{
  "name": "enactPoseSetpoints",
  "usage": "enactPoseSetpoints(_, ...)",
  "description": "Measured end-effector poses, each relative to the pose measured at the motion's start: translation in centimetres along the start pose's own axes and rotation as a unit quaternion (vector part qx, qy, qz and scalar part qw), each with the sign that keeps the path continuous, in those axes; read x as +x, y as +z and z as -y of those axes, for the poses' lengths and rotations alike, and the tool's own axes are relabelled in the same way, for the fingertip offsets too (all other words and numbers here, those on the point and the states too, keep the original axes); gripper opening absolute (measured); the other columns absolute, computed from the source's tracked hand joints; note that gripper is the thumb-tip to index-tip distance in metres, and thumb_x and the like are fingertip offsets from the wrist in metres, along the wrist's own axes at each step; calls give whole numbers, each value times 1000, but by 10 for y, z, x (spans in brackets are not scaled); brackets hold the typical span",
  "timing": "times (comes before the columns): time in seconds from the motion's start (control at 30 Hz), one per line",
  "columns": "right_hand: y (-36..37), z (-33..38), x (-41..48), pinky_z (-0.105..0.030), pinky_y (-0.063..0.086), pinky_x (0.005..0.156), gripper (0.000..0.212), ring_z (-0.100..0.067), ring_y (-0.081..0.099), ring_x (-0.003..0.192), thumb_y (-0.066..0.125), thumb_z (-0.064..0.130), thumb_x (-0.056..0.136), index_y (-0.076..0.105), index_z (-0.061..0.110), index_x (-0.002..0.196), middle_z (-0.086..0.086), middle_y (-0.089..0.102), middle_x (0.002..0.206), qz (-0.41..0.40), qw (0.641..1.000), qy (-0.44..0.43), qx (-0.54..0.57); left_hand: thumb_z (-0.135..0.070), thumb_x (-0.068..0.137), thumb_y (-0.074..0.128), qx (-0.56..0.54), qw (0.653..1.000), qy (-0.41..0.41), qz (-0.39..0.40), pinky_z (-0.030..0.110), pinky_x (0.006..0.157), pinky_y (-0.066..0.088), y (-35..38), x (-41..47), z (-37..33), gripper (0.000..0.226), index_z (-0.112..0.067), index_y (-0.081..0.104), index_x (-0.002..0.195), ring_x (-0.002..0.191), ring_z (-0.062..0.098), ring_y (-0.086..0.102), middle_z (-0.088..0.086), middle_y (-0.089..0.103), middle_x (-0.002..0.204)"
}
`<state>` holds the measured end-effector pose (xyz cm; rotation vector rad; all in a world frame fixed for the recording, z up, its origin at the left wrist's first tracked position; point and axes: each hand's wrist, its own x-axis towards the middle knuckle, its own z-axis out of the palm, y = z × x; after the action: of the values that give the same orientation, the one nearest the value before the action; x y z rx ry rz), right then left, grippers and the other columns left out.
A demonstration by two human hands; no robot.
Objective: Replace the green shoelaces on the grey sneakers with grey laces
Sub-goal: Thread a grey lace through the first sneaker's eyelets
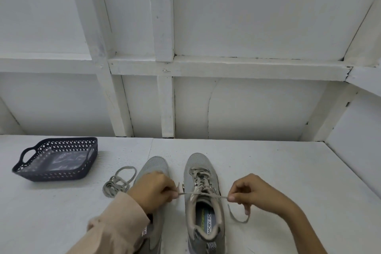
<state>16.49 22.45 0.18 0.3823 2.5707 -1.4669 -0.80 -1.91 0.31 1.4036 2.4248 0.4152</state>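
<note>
Two grey sneakers stand side by side on the white table, toes pointing away from me. The right sneaker (203,196) is laced with a grey lace (203,180) through its eyelets. My left hand (153,190) pinches one end of that lace and my right hand (252,193) pinches the other, so the lace runs taut across the shoe's throat. A loose tail hangs from my right hand and curls on the table. The left sneaker (154,166) lies mostly hidden under my left hand and sleeve. A loose bundled lace (118,181), greyish, lies left of it.
A dark perforated basket (55,174) with handles sits at the table's left, holding a clear plastic bag. A white panelled wall rises behind the table, and a white side wall closes in on the right.
</note>
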Motion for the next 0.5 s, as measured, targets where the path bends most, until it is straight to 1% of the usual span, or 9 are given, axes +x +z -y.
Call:
enactPoseSetpoints(0.07,-14,-4,-8,-27,51,64,8,-19,63,57,73,15,86,76,9,82,0,63,65,36,998,1,41,-66,73,54,-104,995,2,12,17,69,44,-9,-9,5,41,-29,73,76,66,-4,56,-14,64,66)
enactPoseSetpoints(0.13,-21,-3,-13,-30,53,72,8,-20,63,67,71,13,87,76,6,87,-6,67,76,48,994,-33,92,-63,73,60,-252,967,26,-1,17,71,45,-13,-18,2,35,-31,71,68,72,-1,60,-12,67,72)
enactPoseSetpoints(0.2,-17,1,-12,-31,52,80,7,-21,64,80,70,9,87,74,3,88,-9,69,89,52,985,-81,143,-52,81,64,-387,921,47,-23,17,82,46,-13,-19,-8,31,-23,73,75,91,6,65,-4,71,92)
enactPoseSetpoints(0.27,-4,7,-5,-31,51,84,7,-22,65,91,71,10,84,73,3,84,-10,69,100,39,972,-119,197,-33,90,62,-488,871,43,-43,18,93,47,-8,-16,-19,25,-11,73,88,109,11,63,0,71,110)
enactPoseSetpoints(0.33,12,15,6,-36,52,90,10,-27,64,97,72,15,82,73,6,80,-15,68,104,17,952,-144,271,-22,89,60,-592,804,4,-56,23,99,47,2,-10,-35,21,-6,72,94,114,16,62,6,70,115)
enactPoseSetpoints(0.37,19,19,11,-39,52,93,10,-30,64,96,71,16,84,73,7,78,-17,69,102,7,936,-148,319,-21,88,59,-645,761,-15,-63,26,98,49,6,-7,-44,21,-7,74,93,110,19,64,10,70,112)
enactPoseSetpoints(0.43,32,26,20,-40,52,91,14,-29,65,89,66,15,89,72,8,79,-18,69,94,-15,903,-135,408,-22,83,57,-721,684,-46,-95,29,89,55,14,-1,-57,22,-11,75,82,93,21,70,15,72,100)
enactPoseSetpoints(0.47,37,29,24,-38,53,88,13,-28,65,84,65,14,89,72,6,81,-18,69,89,-25,890,-124,439,-24,81,58,-739,662,-57,-114,29,84,57,18,3,-62,20,-11,73,80,82,20,70,14,72,92)
enactPoseSetpoints(0.5,41,32,27,-35,54,83,11,-26,65,80,66,12,87,72,3,84,-18,68,85,-37,882,-112,455,-25,81,59,-746,650,-67,-132,30,80,58,19,6,-66,19,-10,69,81,73,18,68,11,71,85)
